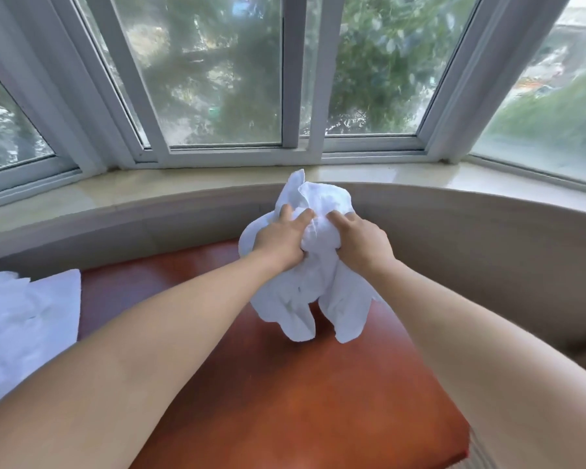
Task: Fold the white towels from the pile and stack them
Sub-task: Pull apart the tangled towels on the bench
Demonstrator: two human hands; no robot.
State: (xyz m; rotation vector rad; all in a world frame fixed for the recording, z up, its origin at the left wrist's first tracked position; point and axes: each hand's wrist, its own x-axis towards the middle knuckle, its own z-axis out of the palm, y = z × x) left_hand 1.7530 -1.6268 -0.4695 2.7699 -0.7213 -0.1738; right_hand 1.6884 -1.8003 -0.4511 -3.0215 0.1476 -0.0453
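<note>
Both hands up over the reddish-brown table (285,401), near the window sill (183,184). Left hand (279,238) and right hand (361,240) each grip one crumpled white towel (305,292), bunched between them, lower corners hanging free. More white towels (24,316) lie at the table's left edge.

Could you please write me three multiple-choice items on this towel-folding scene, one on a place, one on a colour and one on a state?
1. Where do the other white towels lie?
A. at the left edge
B. on the windowsill
C. at the far right

2. What colour is the table?
A. grey
B. reddish-brown
C. black

3. What state is the held towel in?
A. folded flat
B. bunched, corners hanging
C. spread out flat

Answers: 1 A, white cloth shows at the left edge. 2 B, the wood is reddish-brown. 3 B, left hand and right hand grip it crumpled.
</note>
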